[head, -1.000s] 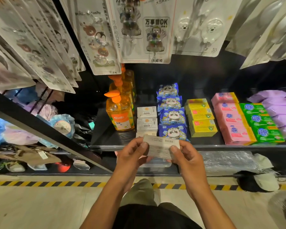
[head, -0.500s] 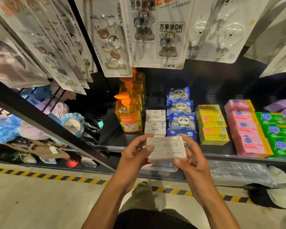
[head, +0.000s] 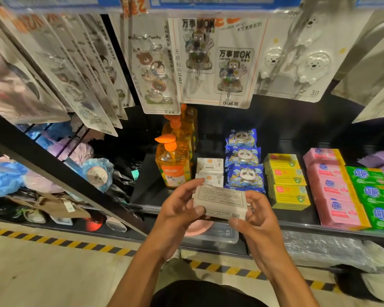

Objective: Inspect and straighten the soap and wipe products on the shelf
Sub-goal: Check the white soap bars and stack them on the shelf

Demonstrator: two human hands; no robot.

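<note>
Held item: a white box (head: pixel 220 201) is being held at lower centre of the frame, off the shelf (head: pixel 297 223) and just in front of its edge.
Left hand: the left hand (head: pixel 177 209) is being curled round the box's left end, thumb below and fingers above.
Right hand: the right hand (head: pixel 256 216) is being curled round the right end, thumb on the lower edge.
Long axis: it is being kept left to right across the frame, dipping slightly to the right, with the printed face turned to the camera.
Key relation: the row (head: pixel 210 171) of like boxes is lying directly above the held box in the frame, between the bottle (head: pixel 173 165) and the panda packs (head: pixel 244 176). The return is judged to be straight ahead, with the left hand nearer.
Change: against half a second ago, the box is being shown tipped further, a side strip now being exposed below the printed face. Both end grips are being maintained.
</note>
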